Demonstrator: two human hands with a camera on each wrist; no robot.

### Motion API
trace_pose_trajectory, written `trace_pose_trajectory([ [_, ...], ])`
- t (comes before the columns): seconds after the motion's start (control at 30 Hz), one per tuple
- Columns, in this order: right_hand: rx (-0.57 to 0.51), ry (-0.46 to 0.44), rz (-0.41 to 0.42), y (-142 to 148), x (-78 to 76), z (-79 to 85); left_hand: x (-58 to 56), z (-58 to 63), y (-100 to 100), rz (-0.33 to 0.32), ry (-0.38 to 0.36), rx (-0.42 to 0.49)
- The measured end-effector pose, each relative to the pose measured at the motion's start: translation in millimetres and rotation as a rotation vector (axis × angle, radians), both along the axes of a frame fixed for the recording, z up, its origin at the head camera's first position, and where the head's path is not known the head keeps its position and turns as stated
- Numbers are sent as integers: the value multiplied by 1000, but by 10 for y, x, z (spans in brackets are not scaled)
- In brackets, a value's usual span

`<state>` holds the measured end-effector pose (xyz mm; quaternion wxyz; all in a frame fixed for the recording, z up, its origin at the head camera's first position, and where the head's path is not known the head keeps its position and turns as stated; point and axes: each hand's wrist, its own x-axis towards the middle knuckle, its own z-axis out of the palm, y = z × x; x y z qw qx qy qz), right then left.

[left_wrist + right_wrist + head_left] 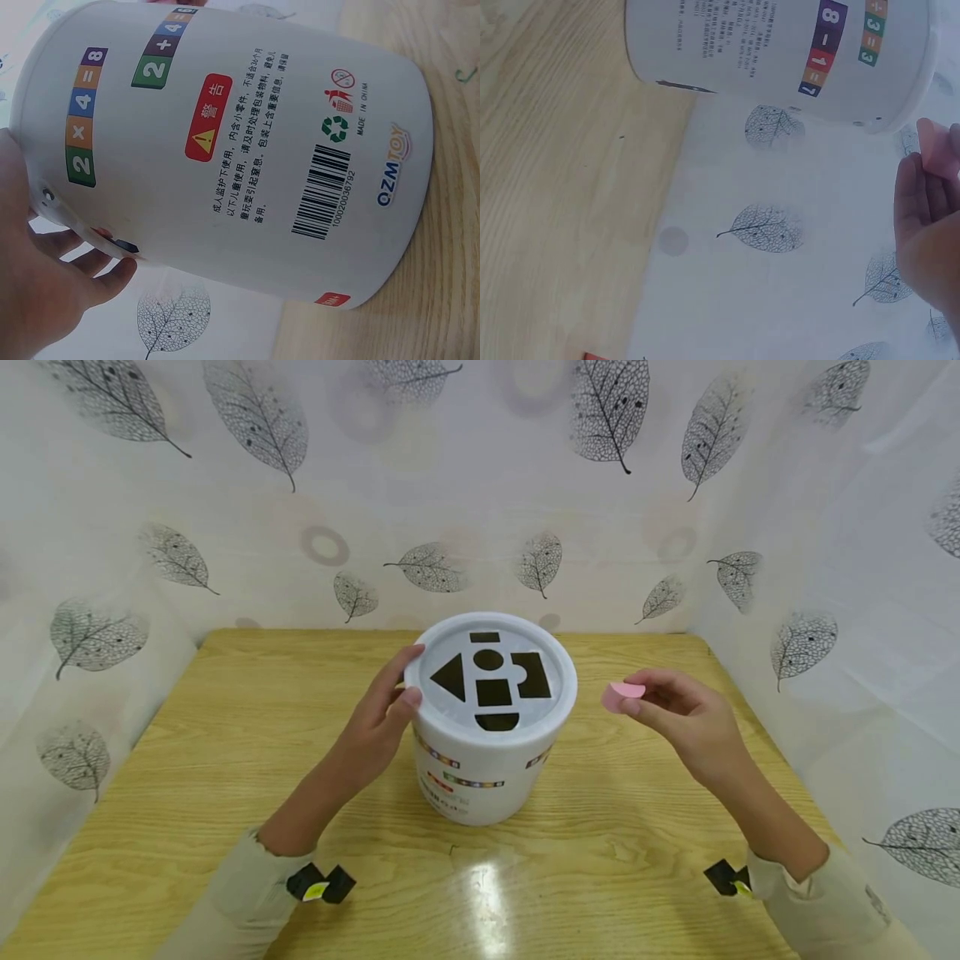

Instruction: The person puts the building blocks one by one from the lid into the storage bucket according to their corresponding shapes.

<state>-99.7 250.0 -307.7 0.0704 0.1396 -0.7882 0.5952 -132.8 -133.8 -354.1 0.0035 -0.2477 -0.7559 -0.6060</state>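
Observation:
A white toy bucket stands on the wooden table. Its shape-sorter lid has a triangle, a circle, a half-round and several other cutouts. My left hand rests against the left side of the rim, thumb towards the front. In the left wrist view, the fingers of that left hand touch the bucket near its top. Right of the bucket and apart from it, my right hand pinches a pink half-round block between thumb and fingers. The right wrist view catches this block at its edge.
The wooden table spreads around the bucket. Behind it and at both sides hangs a pale leaf-patterned cloth. A small red corner shows at the bottom of the right wrist view.

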Motion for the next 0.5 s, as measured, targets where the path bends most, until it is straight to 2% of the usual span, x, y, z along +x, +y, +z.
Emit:
trace_pose_trajectory([
  [0.13, 40, 47, -3, -128, -18, 121, 2, 3, 1, 0, -1, 2],
  [0.3, 39, 147, 53, -323, -64, 212, 8, 6, -1, 3, -6, 0],
  [0.5, 15, 128, 126, -552, -120, 280, 6, 6, -1, 1, -3, 0],
])
